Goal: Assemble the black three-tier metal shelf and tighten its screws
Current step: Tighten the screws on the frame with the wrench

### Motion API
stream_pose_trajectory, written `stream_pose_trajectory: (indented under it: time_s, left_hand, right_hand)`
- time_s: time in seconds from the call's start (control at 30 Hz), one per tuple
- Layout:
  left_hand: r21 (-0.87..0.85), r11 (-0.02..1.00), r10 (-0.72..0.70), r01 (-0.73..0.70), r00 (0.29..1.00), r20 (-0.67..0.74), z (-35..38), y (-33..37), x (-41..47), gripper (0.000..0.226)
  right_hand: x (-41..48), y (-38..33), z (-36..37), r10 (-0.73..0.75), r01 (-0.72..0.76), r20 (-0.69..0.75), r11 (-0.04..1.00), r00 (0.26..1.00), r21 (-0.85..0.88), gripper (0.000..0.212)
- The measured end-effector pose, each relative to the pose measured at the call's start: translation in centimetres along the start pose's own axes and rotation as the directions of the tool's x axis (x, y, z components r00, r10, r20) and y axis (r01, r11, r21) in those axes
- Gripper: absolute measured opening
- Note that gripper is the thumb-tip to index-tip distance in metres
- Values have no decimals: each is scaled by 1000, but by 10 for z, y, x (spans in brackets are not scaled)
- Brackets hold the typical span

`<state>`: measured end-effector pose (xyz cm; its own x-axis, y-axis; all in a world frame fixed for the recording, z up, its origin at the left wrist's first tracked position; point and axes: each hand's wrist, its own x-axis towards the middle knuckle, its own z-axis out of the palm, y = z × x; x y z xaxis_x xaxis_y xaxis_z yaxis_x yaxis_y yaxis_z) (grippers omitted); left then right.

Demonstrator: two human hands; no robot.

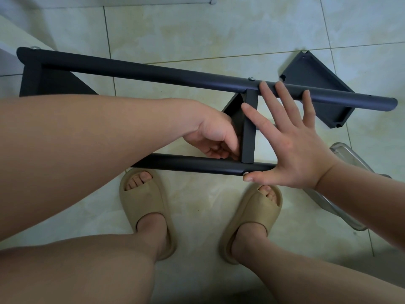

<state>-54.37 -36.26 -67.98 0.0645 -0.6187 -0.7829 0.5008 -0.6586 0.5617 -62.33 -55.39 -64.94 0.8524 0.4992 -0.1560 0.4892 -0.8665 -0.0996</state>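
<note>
Fingers [282, 93] of the right hand [291, 150] lay spread straight across both poles [153, 72] beside the middle tier [248, 128]; the left hand [210, 137] curled at that tier's near corner, grip hidden; two tiers seemed mounted; a third tier [317, 88] lay loose beyond it.
</note>
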Motion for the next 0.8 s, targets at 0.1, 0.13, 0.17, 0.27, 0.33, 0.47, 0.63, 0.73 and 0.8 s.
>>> stream_pose_trajectory:
  time_s: [0.1, 0.13, 0.17, 0.27, 0.33, 0.47, 0.63, 0.73, 0.8]
  left_hand:
    - [-17, 1000, 5, -4, 1000, 10, 0, 0, 0, 22]
    - [-21, 1000, 7, -6, 1000, 13, 0, 0, 0, 22]
    - [-25, 1000, 9, -9, 1000, 16, 0, 1, 0, 23]
    - [-28, 1000, 14, -13, 999, 31, -1, 0, -1, 24]
    - [-14, 1000, 3, -2, 999, 40, -3, -1, -1, 25]
    - [54, 996, -71, 70, 997, 18, -7, 0, -3, 17]
    - [63, 996, -67, 66, 998, 8, -2, -1, 2, 12]
    - [9, 999, -48, 48, 999, 8, -2, -1, 3, 13]
    - [-21, 999, -39, 40, 999, 17, -1, -1, 3, 14]
  right_hand:
    - [0, -1, 1, 1, -1, -2, 1000, 1000, 6, 119]
    - [0, -1, 1, 2, -2, -2, 1000, 1000, 6, 119]
    - [0, -1, 1, 2, -2, -3, 1000, 1000, 5, 119]
    - [0, -1, 2, 0, 0, -5, 1000, 1000, 4, 119]
    - [0, 0, 2, -1, 1, -6, 1000, 1000, 4, 119]
    - [0, 0, 1, 0, 0, -5, 1000, 1000, -1, 118]
    - [0, 0, 1, -2, 2, -7, 1000, 1000, 0, 118]
    - [0, 0, 1, -5, 5, -8, 1000, 1000, -4, 118]
    - [0, 1, 1, -5, 5, -7, 1000, 1000, -6, 118]
